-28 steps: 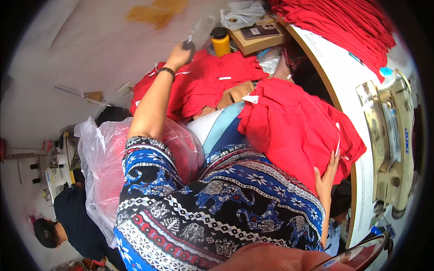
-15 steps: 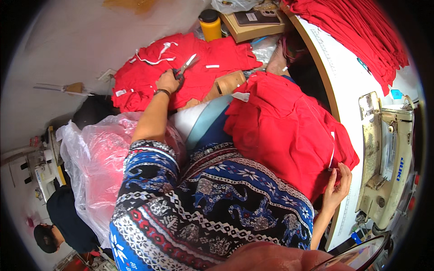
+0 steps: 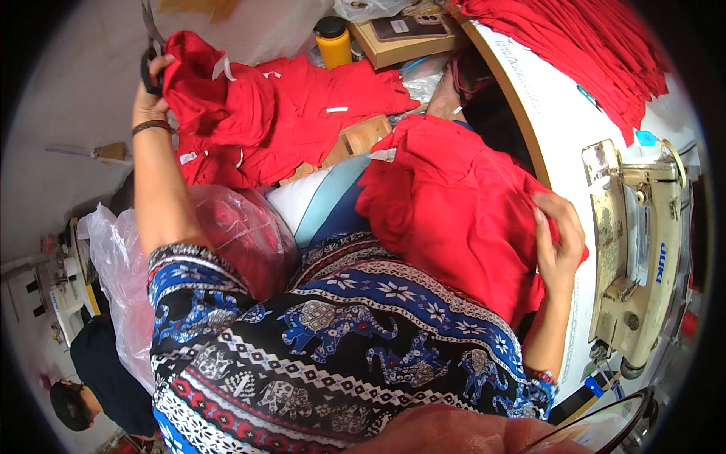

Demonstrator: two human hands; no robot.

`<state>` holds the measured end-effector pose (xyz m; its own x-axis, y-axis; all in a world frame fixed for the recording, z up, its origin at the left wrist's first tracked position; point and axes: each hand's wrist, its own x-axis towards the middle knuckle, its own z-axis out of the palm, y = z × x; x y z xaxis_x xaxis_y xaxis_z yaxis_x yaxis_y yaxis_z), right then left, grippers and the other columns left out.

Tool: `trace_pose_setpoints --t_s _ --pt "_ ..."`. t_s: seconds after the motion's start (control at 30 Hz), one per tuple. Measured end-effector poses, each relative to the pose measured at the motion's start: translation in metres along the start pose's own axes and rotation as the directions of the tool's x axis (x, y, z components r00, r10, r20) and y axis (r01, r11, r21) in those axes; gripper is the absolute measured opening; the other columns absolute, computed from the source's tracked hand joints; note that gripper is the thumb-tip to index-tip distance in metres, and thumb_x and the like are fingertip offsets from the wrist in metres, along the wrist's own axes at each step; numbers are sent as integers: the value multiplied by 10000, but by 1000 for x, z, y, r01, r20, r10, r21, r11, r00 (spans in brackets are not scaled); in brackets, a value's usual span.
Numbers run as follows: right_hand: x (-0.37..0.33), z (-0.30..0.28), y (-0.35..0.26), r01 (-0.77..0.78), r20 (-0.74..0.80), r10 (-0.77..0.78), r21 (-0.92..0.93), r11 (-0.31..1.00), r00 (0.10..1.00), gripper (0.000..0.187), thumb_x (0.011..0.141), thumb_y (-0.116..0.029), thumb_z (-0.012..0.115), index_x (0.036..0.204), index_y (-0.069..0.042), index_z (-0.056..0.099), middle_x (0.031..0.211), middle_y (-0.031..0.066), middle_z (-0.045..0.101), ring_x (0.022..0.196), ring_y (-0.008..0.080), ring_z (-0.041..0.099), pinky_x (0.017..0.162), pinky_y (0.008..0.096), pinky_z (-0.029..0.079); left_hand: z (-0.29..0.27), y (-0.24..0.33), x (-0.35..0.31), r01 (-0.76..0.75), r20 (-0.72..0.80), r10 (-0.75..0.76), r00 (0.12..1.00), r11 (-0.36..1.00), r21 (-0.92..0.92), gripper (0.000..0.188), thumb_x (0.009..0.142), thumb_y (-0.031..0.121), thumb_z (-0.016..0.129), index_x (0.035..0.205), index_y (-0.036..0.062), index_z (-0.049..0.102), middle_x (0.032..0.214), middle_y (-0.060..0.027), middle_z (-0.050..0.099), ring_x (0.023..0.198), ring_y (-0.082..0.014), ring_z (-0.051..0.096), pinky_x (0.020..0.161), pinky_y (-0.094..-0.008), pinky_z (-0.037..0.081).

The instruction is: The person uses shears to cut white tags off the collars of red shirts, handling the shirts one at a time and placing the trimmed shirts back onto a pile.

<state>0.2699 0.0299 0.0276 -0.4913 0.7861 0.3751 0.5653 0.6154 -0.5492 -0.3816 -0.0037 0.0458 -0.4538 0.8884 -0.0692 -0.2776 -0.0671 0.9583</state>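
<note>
My left hand [image 3: 151, 97], raised at the far left, is closed round the black handles of a pair of scissors [image 3: 153, 29] with the blades pointing away. The same hand also grips a bunched red garment [image 3: 227, 102] with a white strip on it, lifted off a pile of red garments [image 3: 302, 94]. Across my lap lies another red garment [image 3: 446, 208] with a small white label [image 3: 383, 155]. My right hand [image 3: 560, 234] rests at this garment's right edge, fingers bent and thumb close to the fingertips, seemingly pinching the cloth.
At right is a white table [image 3: 522, 72] with a sewing machine [image 3: 643, 257] and red cloth [image 3: 582, 53]. A yellow bottle [image 3: 333, 47] and a cardboard box [image 3: 412, 49] stand far ahead. A clear plastic bag [image 3: 242, 234] lies left; beyond it is another person [image 3: 113, 371].
My left hand has moved left and up with the scissors, lifting a red garment from the pile. My right hand has shifted farther away along the garment's edge.
</note>
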Motion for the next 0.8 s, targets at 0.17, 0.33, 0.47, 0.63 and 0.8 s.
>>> trace_pose_setpoints --t_s 0.17,0.33,0.47,0.63,0.8 --pt "92 42 -35 130 41 -152 333 934 988 409 816 -87 666 1200 -5 550 1150 155 587 981 290 605 797 332 513 119 78 -33 -371 439 288 851 921 116 253 781 92 633 1019 6 619 973 -103 662 910 -212 635 856 -336 501" --pt "149 70 -74 299 -159 -253 468 832 954 846 679 -330 806 1351 -22 393 1275 225 498 1161 354 509 998 398 408 214 102 -72 -676 616 509 602 735 54 249 798 96 621 1028 -1 617 1022 -127 638 932 -212 610 870 -331 474" --pt "128 39 -91 98 4 -137 676 730 991 450 817 -200 680 1194 0 540 1013 158 646 906 255 610 870 321 460 268 75 -84 -886 652 710 266 446 -124 247 811 98 611 1034 -7 614 1062 -147 619 949 -212 590 881 -326 452" --pt "111 14 -32 35 -50 12 828 560 999 260 916 -150 586 1141 -21 579 1047 49 635 953 112 564 878 298 457 306 43 -112 -402 530 367 764 914 -53 227 755 79 622 968 1 614 892 -75 633 814 -145 592 731 -252 450" --pt "71 -13 14 -274 220 166 701 658 961 170 870 -94 625 1028 -38 602 1072 29 613 996 131 555 889 313 446 314 -34 -126 142 536 -86 840 988 -63 266 719 65 654 970 10 585 845 -30 612 792 -135 599 727 -268 487"
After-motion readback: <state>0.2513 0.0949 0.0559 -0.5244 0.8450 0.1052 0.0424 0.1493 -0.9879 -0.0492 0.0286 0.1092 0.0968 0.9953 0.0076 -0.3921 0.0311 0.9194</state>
